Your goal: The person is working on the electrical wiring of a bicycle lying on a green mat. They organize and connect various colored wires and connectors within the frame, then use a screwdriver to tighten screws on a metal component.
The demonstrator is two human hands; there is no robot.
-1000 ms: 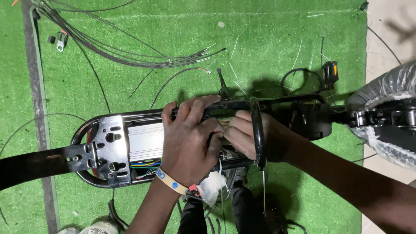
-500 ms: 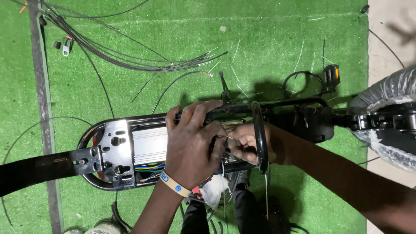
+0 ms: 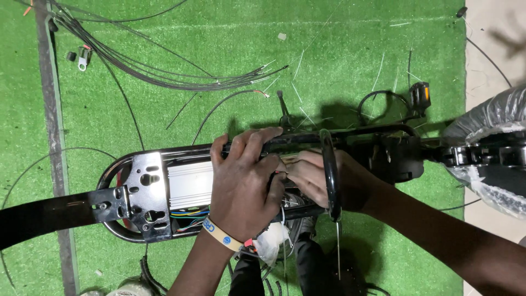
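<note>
While black frame (image 3: pixel 361 134) lies lengthwise left-right, left hand (image 3: pixel 244 183) fingers grip it; right hand (image 3: pixel 318 178) grip unclear.

Few items qualify. A grey plastic wrapping (image 3: pixel 487 118), crinkled and glossy, covers a bulky part at the right edge of the view, reaching from the green turf onto the pale floor. A small clear plastic bag (image 3: pixel 269 241), whitish and crumpled, lies below the frame near the bottom centre, just beside the wristband. A small black box with an orange face (image 3: pixel 420 94), possibly a display, sits upper right; detail too small to tell.
</note>
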